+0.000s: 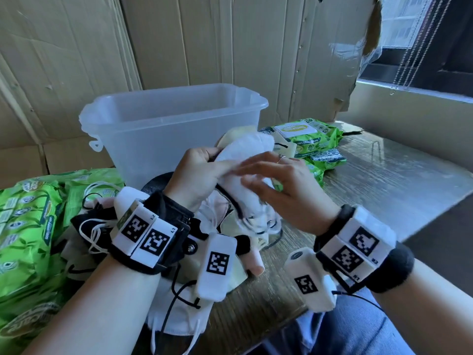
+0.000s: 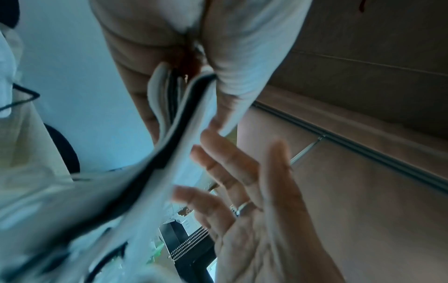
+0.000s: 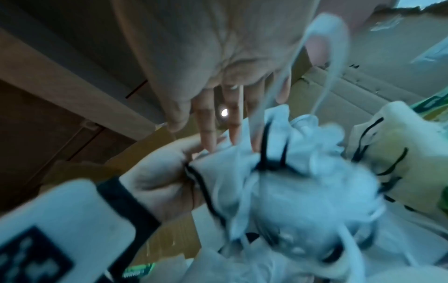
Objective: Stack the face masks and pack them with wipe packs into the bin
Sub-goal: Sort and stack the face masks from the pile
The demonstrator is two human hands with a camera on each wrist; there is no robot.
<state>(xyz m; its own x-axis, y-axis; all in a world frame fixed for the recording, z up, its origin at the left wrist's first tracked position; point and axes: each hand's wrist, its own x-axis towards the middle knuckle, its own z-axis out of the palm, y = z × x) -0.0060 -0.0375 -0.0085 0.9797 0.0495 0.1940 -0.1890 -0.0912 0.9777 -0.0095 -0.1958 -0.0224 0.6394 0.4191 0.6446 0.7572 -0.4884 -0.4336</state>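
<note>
Hands, two, raised together above the counter's (image 1: 384, 190) near edge. Left hand (image 1: 197, 175): fingers curled round a bunch of stacked face masks (image 1: 243, 160), white outermost, black-edged ones showing between the layers in the left wrist view. Right hand (image 1: 279, 183): fingers spread and nearly straight, laid against the right side of the same bunch; a ring on one finger.

Beneath the wrists: loose masks (image 1: 184, 311), white, black, cream and pink, in a heap on the counter, ear loops tangled.

Left of the person: large green wipe packs (image 1: 28, 226), lying flat, some masks resting against them.

Directly behind the hands: translucent plastic bin (image 1: 166, 124), upright, open at the top; the held bunch sits in front of its right wall, outside it. Contents cannot be made out.

Right of the bin, farther off: more green wipe packs (image 1: 307, 135), piled, with a cream mask beside them.

Farthest: cardboard sheets (image 1: 230, 42) standing against the wall; a window (image 1: 435, 34) at the right.
</note>
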